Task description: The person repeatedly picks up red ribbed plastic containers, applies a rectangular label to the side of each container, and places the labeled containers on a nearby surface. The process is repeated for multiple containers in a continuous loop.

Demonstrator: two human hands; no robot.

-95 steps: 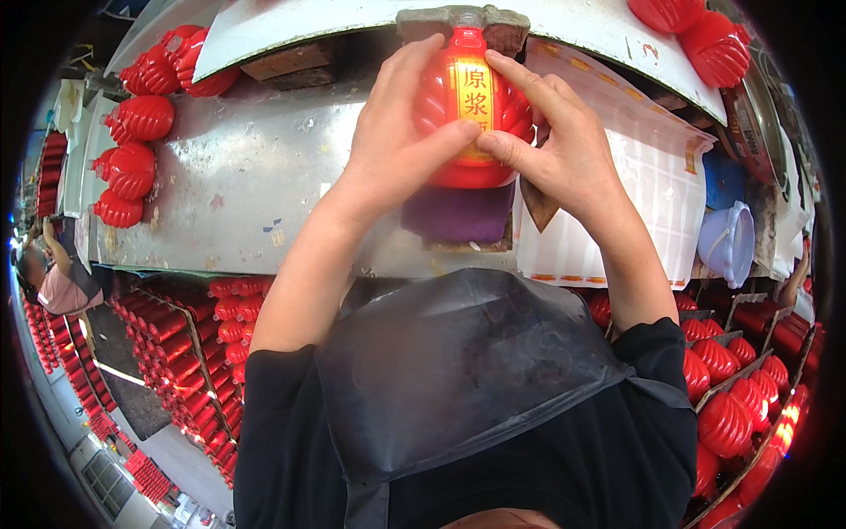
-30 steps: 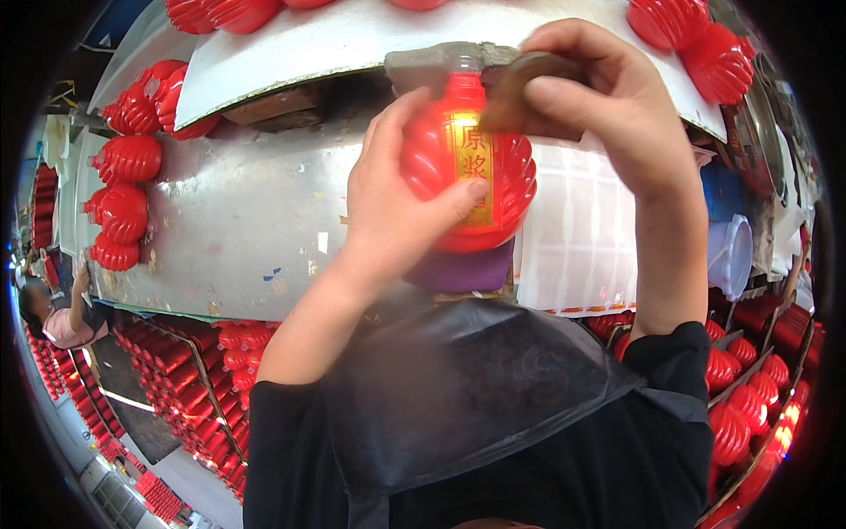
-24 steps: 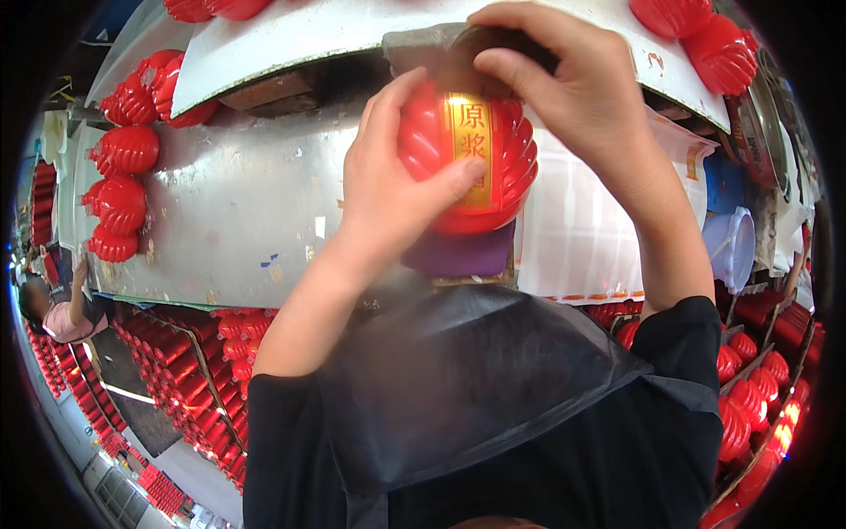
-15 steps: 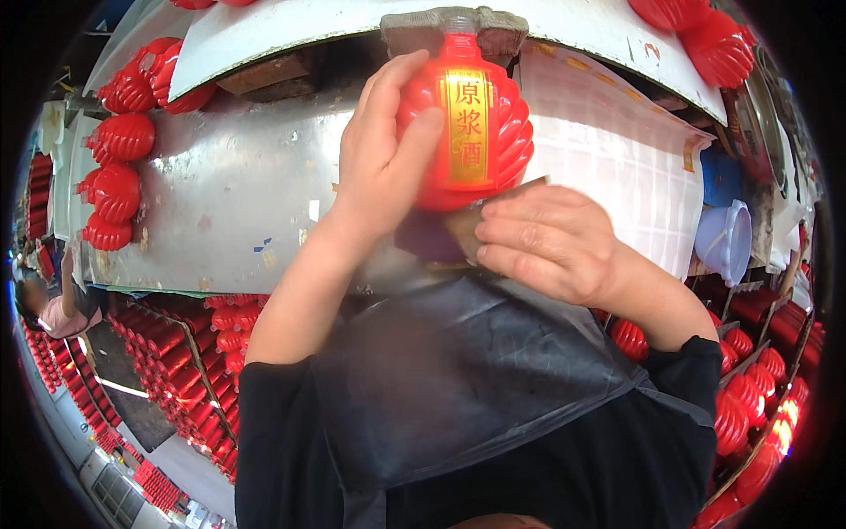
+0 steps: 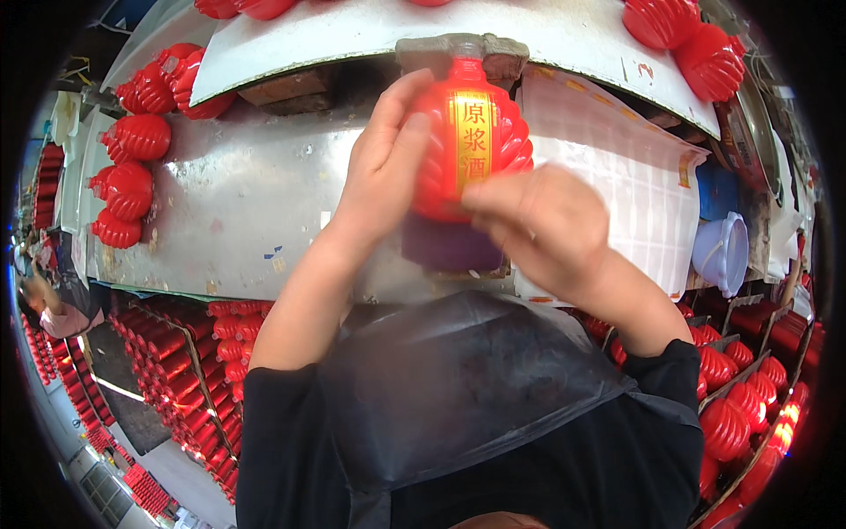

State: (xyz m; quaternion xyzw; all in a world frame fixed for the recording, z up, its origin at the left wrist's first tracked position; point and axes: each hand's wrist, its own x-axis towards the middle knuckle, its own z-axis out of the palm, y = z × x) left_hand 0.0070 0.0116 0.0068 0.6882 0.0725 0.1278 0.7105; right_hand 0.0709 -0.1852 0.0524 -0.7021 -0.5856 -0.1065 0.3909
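A red plastic bottle with swirled ribs and a clear neck lies on its back. Its neck rests in a grey cloth-covered support, its base by a purple block. A gold label with red edges runs down its upper face. My left hand grips the bottle's left side, thumb on top beside the label. At the label's lower end is my right hand, fingers curled in and smeared by motion. What those fingers pinch is hidden.
White label sheets lie on the metal table at the right. Several red bottles stand along the left; more sit on the raised white board. A lilac bucket hangs at the right. Racks of red bottles flank me; another person is far left.
My right hand has swung from below the bottle's base up onto the label's lower end. The brown flat piece seen at its fingers is out of sight. My left hand keeps its grip.
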